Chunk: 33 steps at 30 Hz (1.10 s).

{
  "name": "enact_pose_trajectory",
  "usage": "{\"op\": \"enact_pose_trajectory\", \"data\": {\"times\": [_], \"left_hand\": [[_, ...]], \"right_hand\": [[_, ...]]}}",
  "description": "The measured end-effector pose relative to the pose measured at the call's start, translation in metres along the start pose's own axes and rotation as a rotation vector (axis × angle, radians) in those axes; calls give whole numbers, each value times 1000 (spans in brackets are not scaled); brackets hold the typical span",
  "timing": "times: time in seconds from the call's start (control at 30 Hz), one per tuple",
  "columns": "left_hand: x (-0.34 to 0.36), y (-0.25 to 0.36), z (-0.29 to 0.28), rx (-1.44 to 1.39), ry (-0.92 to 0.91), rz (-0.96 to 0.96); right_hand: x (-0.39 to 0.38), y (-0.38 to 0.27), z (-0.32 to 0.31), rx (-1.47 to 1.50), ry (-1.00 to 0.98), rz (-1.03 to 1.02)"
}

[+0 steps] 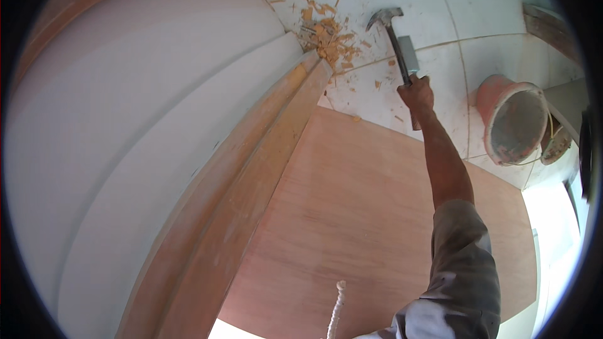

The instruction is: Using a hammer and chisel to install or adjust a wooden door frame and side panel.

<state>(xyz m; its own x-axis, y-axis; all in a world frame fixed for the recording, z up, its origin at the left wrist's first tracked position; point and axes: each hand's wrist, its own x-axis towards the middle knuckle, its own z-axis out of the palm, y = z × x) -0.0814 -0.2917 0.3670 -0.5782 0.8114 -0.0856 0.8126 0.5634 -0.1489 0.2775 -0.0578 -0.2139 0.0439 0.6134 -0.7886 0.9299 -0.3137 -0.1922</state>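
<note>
- From here I see the right hand (417, 93) with its fingers curled closed around the hammer's (398, 50) handle.
- The left hand is out of sight, so I can't tell how its fingers stand.
- The hammer's dark, curved claw head is over pale floor tiles (440, 16), near curly, splintery wood shavings (330, 41).
- A flat, grey rectangular piece (408, 55) sits just beside the handle; whether it's gripped is unclear.
- Smooth-grained plywood (352, 213) lies near a scuffed, reddish round bucket (493, 110).
</note>
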Motion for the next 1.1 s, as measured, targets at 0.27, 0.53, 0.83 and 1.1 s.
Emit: {"op": "enact_pose_trajectory", "data": {"times": [0.27,0.53,0.83,1.1], "left_hand": [[-21,7,-58,-214,102,33],[-11,91,-103,-163,-30,-26],[-70,174,-55,-709,-274,285],[-124,274,-87,-739,-160,999]], "right_hand": [[-54,-11,-101,211,-178,-112],[-217,18,-193,731,-351,-30],[-472,-14,-253,1959,-580,67],[-586,3,-313,1893,-409,-224]]}}
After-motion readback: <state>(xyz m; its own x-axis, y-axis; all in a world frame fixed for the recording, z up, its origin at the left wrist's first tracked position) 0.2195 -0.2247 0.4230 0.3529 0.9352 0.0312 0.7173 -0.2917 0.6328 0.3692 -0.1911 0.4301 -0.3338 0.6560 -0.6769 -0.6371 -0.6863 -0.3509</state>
